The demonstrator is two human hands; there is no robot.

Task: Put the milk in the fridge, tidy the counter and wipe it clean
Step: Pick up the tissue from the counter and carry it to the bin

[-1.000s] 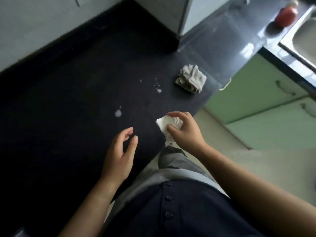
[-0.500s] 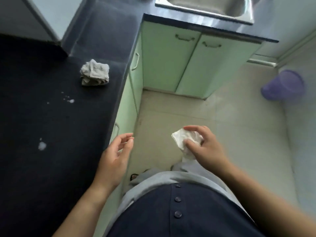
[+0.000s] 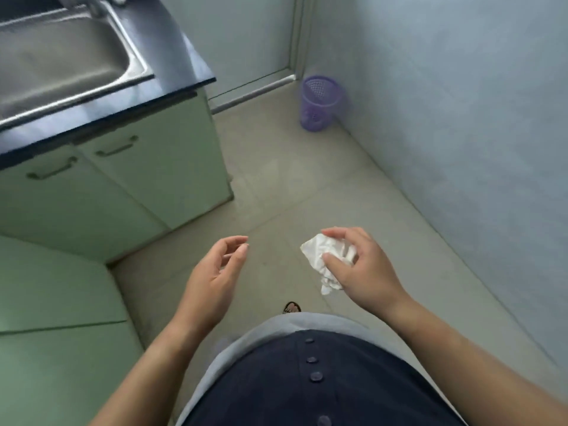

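A crumpled white tissue (image 3: 325, 259) is pinched between thumb and fingers of the right hand (image 3: 362, 269), held above the tiled floor (image 3: 276, 186). The left hand (image 3: 215, 278) is seen empty, its fingers loosely curled apart, at nine o'clock from the tissue. A purple mesh bin (image 3: 319, 103) stands at twelve o'clock against the wall. The sink (image 3: 61, 59) is set in the dark table (image 3: 184, 66) at ten o'clock.

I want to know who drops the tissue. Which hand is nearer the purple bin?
Right. The right hand, holding the crumpled tissue, sits below the purple bin; the empty left hand is farther off to its left.
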